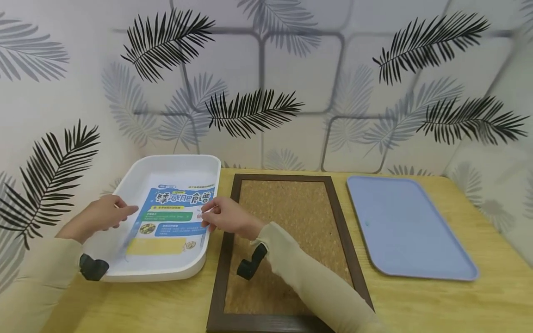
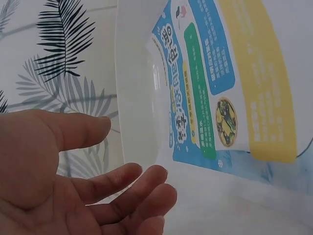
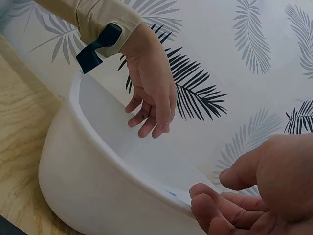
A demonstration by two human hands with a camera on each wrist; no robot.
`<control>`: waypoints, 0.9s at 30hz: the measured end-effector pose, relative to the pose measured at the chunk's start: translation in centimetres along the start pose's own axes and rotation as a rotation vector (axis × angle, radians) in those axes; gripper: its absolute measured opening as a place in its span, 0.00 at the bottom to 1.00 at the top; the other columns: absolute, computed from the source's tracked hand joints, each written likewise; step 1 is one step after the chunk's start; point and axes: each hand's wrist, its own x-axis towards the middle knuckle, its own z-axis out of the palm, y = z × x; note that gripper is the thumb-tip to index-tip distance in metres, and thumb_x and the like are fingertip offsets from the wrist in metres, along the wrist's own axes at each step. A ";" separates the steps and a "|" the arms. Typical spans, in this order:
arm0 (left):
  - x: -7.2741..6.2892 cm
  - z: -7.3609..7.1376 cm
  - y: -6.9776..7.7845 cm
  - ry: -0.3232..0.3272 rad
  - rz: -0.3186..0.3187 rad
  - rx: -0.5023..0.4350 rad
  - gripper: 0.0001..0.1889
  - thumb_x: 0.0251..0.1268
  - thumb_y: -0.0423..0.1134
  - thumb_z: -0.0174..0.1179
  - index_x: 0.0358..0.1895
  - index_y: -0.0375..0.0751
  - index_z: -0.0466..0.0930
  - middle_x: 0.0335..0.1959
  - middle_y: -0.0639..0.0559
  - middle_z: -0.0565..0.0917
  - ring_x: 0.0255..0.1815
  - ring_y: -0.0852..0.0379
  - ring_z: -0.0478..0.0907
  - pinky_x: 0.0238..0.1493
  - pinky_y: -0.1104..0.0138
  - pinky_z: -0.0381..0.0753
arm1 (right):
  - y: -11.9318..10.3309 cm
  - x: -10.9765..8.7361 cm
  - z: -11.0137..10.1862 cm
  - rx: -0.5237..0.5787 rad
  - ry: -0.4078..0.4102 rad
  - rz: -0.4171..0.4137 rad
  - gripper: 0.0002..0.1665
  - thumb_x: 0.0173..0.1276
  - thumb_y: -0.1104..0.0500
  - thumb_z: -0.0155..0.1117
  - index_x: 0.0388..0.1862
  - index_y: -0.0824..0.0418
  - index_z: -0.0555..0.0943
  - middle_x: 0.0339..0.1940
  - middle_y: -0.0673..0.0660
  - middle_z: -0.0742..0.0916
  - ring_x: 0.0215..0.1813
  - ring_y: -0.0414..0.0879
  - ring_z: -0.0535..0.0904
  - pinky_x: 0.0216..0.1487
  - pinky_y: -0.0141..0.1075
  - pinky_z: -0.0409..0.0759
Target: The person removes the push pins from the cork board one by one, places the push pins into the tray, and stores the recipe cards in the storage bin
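Note:
A white plastic basin [image 1: 145, 276] stands at the left of the table. Inside it lies a printed sheet [image 1: 166, 216] with blue, green and yellow blocks and a small round food picture. My left hand [image 1: 102, 213] hovers over the basin's left side, its fingers loosely bent and nothing between them. In the left wrist view, the thumb of the left hand [image 2: 73, 166] is spread from its fingers, with the sheet beyond the fingertips. Over the right rim is my right hand [image 1: 231, 216], fingertips overlapping the sheet's edge. The right wrist view shows that right hand [image 3: 259, 191] empty, thumb and fingers apart.
A cork board [image 1: 287, 222] in a dark brown frame lies beside the basin, under my right forearm. Farther right is a light blue tray [image 1: 412, 226]. All stand on a wooden table [image 1: 433, 303] against a leaf-patterned wall [image 1: 300, 74].

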 end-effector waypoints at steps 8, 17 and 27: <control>-0.7 1.9 1.1 -0.036 0.074 0.054 0.35 0.76 0.58 0.36 0.51 0.21 0.68 0.42 0.31 0.80 0.38 0.45 0.78 0.36 0.57 0.77 | 0.7 -1.2 0.4 0.031 -0.052 -0.018 0.16 0.72 0.59 0.55 0.55 0.65 0.77 0.32 0.53 0.86 0.34 0.45 0.80 0.41 0.32 0.75; -2.2 4.4 4.6 0.008 0.246 0.138 0.32 0.76 0.56 0.39 0.50 0.23 0.69 0.39 0.37 0.80 0.33 0.50 0.75 0.32 0.60 0.73 | 2.2 -4.0 -1.3 0.058 -0.005 -0.117 0.15 0.72 0.63 0.53 0.55 0.67 0.76 0.33 0.58 0.83 0.33 0.46 0.79 0.39 0.39 0.80; -4.7 8.9 7.6 0.061 0.500 0.091 0.50 0.63 0.60 0.58 0.70 0.22 0.48 0.69 0.23 0.59 0.69 0.26 0.58 0.64 0.38 0.62 | 5.8 -9.8 -5.4 -0.117 0.154 -0.199 0.16 0.73 0.64 0.52 0.55 0.71 0.74 0.35 0.64 0.83 0.32 0.43 0.76 0.31 0.30 0.73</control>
